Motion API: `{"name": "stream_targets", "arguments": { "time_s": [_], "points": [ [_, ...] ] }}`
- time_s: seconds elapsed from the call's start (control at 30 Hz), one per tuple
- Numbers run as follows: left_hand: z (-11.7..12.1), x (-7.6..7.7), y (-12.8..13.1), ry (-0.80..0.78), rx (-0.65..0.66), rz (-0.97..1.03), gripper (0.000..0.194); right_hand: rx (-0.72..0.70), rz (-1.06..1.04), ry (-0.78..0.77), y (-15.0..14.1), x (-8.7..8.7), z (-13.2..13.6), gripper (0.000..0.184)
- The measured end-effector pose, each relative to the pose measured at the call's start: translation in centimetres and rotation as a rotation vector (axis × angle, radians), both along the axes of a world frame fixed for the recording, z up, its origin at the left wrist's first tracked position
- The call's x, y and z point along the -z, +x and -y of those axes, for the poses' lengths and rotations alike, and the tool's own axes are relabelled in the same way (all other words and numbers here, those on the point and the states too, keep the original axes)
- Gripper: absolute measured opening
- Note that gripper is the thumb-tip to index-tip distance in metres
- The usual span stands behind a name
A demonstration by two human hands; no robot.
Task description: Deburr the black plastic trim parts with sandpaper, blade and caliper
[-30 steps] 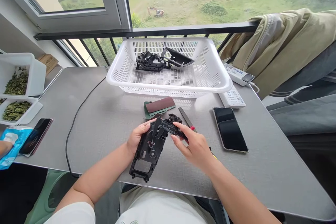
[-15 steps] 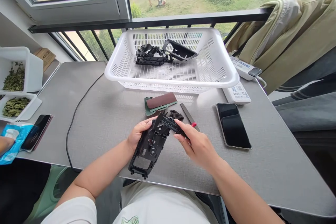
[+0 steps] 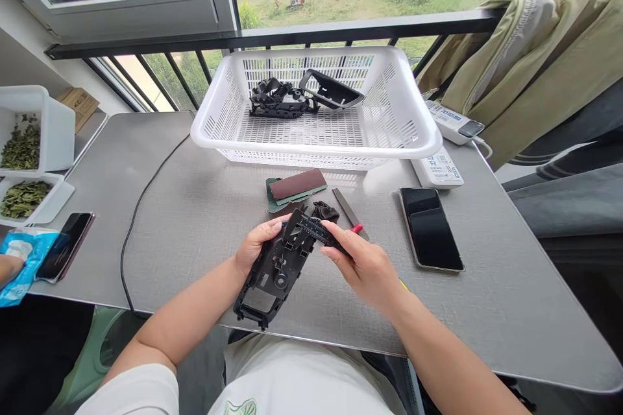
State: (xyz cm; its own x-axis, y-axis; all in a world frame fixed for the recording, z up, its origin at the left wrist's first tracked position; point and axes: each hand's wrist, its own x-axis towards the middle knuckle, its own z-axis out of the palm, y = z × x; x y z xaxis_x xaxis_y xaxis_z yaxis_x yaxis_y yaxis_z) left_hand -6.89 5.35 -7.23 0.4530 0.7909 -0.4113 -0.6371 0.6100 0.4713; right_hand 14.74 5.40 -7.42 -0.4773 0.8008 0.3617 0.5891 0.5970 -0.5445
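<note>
Left hand [image 3: 257,246] is clamping a black plastic panel [image 3: 270,285] over the tabletop [image 3: 487,298] near its front edge, right hand [image 3: 363,266] pinching a black caliper [image 3: 316,232] across the panel's top end, hands close together. Two other black parts [image 3: 280,100] [image 3: 333,89] are lying in the basket [image 3: 311,146] by its back wall. Sandpaper [image 3: 296,184] and a file [image 3: 348,211] are sitting just in front of the basket, with open room showing toward the tabletop's right corner.
</note>
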Motion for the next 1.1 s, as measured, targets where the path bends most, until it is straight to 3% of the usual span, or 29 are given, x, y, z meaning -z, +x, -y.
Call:
{"name": "stream_targets", "arguments": {
  "time_s": [0.1,0.27,0.4,0.6,0.73,0.83,0.93,1.1],
  "points": [
    [0.0,-0.2,-0.1,0.01,0.008,-0.003,0.039,0.036,-0.076,-0.01,0.2,-0.3,-0.3,0.035],
    [-0.1,0.1,-0.7,0.103,-0.078,-0.044,0.03,0.27,-0.348,-0.117,0.7,-0.2,-0.5,0.033],
    [-0.1,0.2,-1.0,0.222,-0.162,-0.09,0.028,0.252,-0.509,-0.252,0.6,0.3,-0.2,0.033],
    [0.2,0.0,-0.9,0.313,-0.188,-0.076,0.027,0.352,-0.71,-0.201,0.1,-0.1,0.5,0.03],
    [0.1,0.1,-1.3,0.317,-0.282,-0.103,0.03,0.312,-0.953,-0.111,-0.2,-0.7,0.8,0.026],
    [0.1,0.5,-1.5,0.286,-0.324,-0.124,0.03,0.152,-0.923,-0.222,-0.7,-0.8,1.2,0.026],
    [0.3,1.0,-1.5,0.269,-0.216,-0.13,0.029,0.011,-0.762,-0.385,-1.3,-0.3,1.5,0.024],
    [0.8,0.9,-1.5,0.313,0.065,-0.034,0.047,0.133,-0.673,-0.351,-1.6,0.7,1.3,0.029]
  ]
}}
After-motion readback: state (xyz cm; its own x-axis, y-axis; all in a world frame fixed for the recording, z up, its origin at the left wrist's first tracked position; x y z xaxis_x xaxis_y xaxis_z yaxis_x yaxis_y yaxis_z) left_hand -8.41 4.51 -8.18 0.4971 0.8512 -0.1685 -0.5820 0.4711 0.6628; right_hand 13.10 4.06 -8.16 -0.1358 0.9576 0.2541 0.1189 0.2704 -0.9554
